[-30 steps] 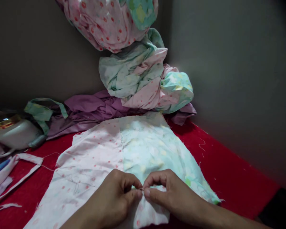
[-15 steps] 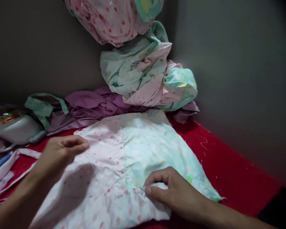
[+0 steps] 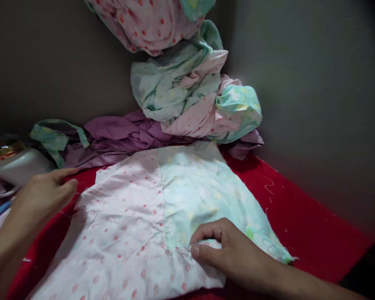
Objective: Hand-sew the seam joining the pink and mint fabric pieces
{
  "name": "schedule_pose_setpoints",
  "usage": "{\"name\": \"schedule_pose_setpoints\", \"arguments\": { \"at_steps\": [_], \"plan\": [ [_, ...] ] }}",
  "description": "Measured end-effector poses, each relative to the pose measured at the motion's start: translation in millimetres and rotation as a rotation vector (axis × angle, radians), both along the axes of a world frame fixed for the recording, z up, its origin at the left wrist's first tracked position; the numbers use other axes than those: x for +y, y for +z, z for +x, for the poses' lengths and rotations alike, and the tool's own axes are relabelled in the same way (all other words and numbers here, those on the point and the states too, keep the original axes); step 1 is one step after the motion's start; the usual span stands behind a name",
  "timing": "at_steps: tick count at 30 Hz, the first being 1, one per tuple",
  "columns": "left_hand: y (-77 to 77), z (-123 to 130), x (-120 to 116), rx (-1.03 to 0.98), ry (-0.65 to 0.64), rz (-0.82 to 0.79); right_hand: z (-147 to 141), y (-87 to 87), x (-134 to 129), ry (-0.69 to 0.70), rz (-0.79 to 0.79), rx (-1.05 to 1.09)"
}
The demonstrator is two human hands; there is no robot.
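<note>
A pieced cloth [image 3: 134,196] lies spread out, white-pink with red dots on the left and pale mint with yellow patches on the right, joined along a seam. Its edges are frayed. My right hand [image 3: 234,252] pinches the cloth between thumb and fingers near the lower end of that seam, where a dotted part is folded. Off the cloth's left edge, my left hand [image 3: 43,196] hovers with its index finger stretched out and thumb apart, holding nothing that I can see. It is nearest to the white mug at the left.
The cloth rests on a red surface [image 3: 287,208] with loose thread bits. Behind it lie crumpled purple fabric [image 3: 125,133] and a bundle of mint and pink cloth [image 3: 175,91]. A white mug [image 3: 25,164] stands at left, near a mint strip [image 3: 51,139]. Grey walls rise behind.
My left hand has moved left and down, away from above the cloth, and its fingers have parted from a pinch. My right hand keeps its grip in the same place.
</note>
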State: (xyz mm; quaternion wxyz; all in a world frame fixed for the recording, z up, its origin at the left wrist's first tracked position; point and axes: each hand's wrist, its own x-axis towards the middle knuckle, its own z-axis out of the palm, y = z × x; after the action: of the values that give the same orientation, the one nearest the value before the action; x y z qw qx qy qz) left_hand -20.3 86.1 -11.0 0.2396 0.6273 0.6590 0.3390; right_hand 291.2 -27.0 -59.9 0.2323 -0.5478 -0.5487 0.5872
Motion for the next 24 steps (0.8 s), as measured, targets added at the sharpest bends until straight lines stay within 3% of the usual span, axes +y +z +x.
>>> {"name": "schedule_pose_setpoints", "arguments": {
  "at_steps": [1,2,6,8,11,17,20,24],
  "plan": [
    [2.1,18,-7,0.096,0.063,0.044,0,0.3,0,0.001,0.001,0.002],
    [3.2,36,-16,0.116,0.008,-0.034,0,0.4,1,0.0,0.0,0.007],
    [-4.2,95,-52,0.055,-0.494,-0.454,0,-1.8,2,-0.002,-0.028,0.053],
    [-12.0,109,-63,0.005,-0.643,-0.551,0,-3.3,2,0.004,-0.023,0.071],
    [-23.9,117,-68,-0.058,-0.747,-0.618,0,-4.2,1,0.014,0.0,0.07],
    [-35.9,113,-61,0.024,-0.743,-0.59,-1,-3.7,-1,0.01,0.011,0.066],
    [-30.1,110,-58,0.075,-0.676,-0.509,-1,-3.8,1,-0.004,-0.012,0.049],
    [-15.7,99,-50,0.191,-0.489,-0.315,-1,-3.6,2,0.001,-0.014,0.031]
  ]
}}
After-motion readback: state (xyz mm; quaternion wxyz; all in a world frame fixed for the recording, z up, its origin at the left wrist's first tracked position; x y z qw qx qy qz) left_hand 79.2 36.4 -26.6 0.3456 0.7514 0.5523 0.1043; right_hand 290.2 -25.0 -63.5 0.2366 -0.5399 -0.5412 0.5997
